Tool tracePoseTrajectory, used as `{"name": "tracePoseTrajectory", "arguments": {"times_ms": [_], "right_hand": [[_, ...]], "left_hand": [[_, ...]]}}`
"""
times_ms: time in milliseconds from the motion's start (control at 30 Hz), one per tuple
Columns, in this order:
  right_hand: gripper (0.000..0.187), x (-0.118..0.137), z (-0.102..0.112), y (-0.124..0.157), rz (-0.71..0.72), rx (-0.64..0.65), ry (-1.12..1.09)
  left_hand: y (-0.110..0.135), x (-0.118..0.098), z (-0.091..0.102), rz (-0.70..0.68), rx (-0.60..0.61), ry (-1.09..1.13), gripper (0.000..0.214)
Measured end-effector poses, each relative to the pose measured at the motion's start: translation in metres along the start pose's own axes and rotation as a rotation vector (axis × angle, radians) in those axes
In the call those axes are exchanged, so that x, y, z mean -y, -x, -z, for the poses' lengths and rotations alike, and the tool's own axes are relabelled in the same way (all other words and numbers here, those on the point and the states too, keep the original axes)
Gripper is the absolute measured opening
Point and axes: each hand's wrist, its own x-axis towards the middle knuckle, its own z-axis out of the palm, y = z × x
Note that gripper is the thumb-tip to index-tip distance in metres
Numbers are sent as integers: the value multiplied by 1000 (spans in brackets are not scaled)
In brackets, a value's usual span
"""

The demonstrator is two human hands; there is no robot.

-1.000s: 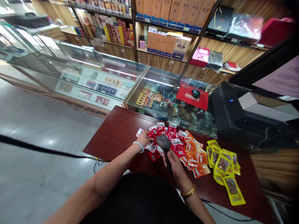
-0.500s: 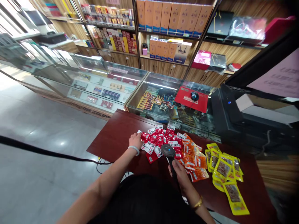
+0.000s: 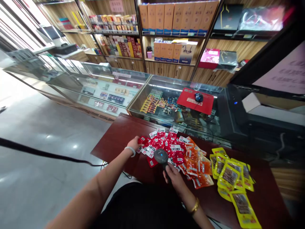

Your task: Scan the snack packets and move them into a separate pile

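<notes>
The left hand (image 3: 133, 144), nearer, pinches a red packet (image 3: 143, 140) extending rightward from its fingers, while the right hand (image 3: 173, 176) clasps a scanner (image 3: 161, 156).

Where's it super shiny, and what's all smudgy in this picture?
In the head view, glare whitens spots on the gray floor; in the head view, bright streaks cross the glass counter; in the head view, the pink sign is too smeared to read; also in the head view, the red packets by the left hand look sharper.
</notes>
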Motion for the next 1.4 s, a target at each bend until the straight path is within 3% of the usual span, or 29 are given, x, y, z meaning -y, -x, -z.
{"name": "tracePoseTrajectory", "arguments": {"times_ms": [167, 433, 633, 833, 933, 1033, 1067, 1167, 1300, 1400], "right_hand": [[58, 6, -39, -32, 30, 41, 5], [45, 15, -115, -89, 48, 67, 42], [48, 8, -130, -96, 25, 26, 114], [60, -3, -127, -94, -30, -23, 138], [56, -5, -121, -91, -40, -81, 128], [56, -3, -114, -86, -56, -155, 94], [56, -2, -112, -85, -62, -177, 80], [52, -1, -106, -83, -74, -215, 48], [48, -3, -101, -82, -81, -216, 37], [51, -5, -100, -82, -91, -206, 40]], "left_hand": [[2, 26, 2, -88, -40, 298, 40], [-13, 54, 12, -222, -59, 337, 32], [-34, 83, 24, -117, -12, 358, 37], [-81, 108, 61, 23, -8, 314, 43], [-86, 99, 71, 36, -133, 175, 51], [-67, 75, 60, -27, -330, 11, 62], [-57, 65, 52, -85, -323, -13, 61], [-25, 33, 19, -270, -157, -49, 53], [1, 8, -16, -338, -65, -101, 44], [2, 6, -24, -327, -25, -79, 28]]}}
